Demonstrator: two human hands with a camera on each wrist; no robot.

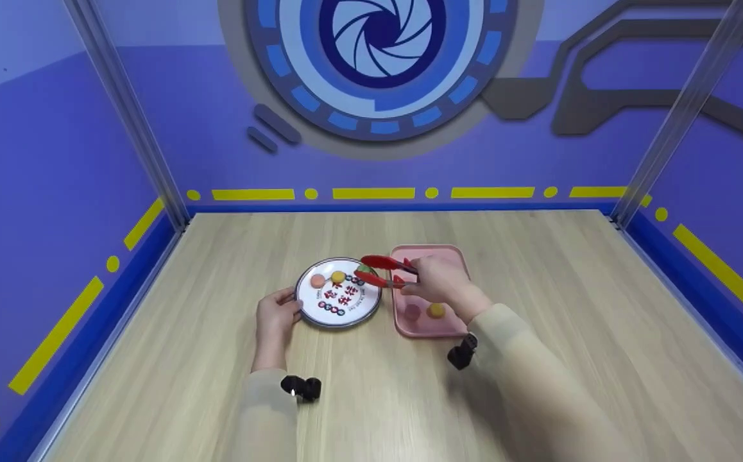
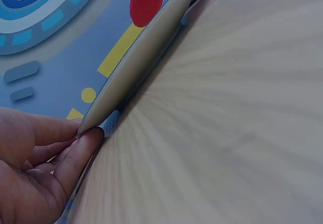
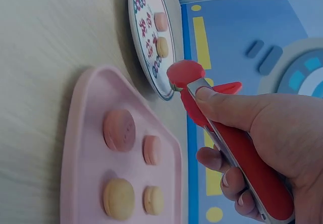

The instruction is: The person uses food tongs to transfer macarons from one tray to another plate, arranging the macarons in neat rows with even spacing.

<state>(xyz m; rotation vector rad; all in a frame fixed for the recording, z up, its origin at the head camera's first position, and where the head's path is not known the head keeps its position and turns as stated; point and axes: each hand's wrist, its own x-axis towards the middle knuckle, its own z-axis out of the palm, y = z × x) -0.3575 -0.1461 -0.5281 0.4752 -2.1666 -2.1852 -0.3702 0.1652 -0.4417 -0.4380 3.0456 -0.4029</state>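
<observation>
Finding: tray right, plate left, tongs bridging

The plate sits just left of the tray, its left rim pinched by the left hand. The right hand, above the tray, grips the tongs; their long axis runs leftward to the plate's far-right rim, judged the decisive relation. Between the tips, nearer the right hand: green macaron; contact with plate undetermined.

Tabletop: is showing pale wood grain, catching light.
Back wall: is showing purple-blue around a round shutter emblem.
Side walls: are flanking the tabletop in matching purple.
Yellow bars: are running low along all three walls.
Corner posts: are rising at both back corners.
</observation>
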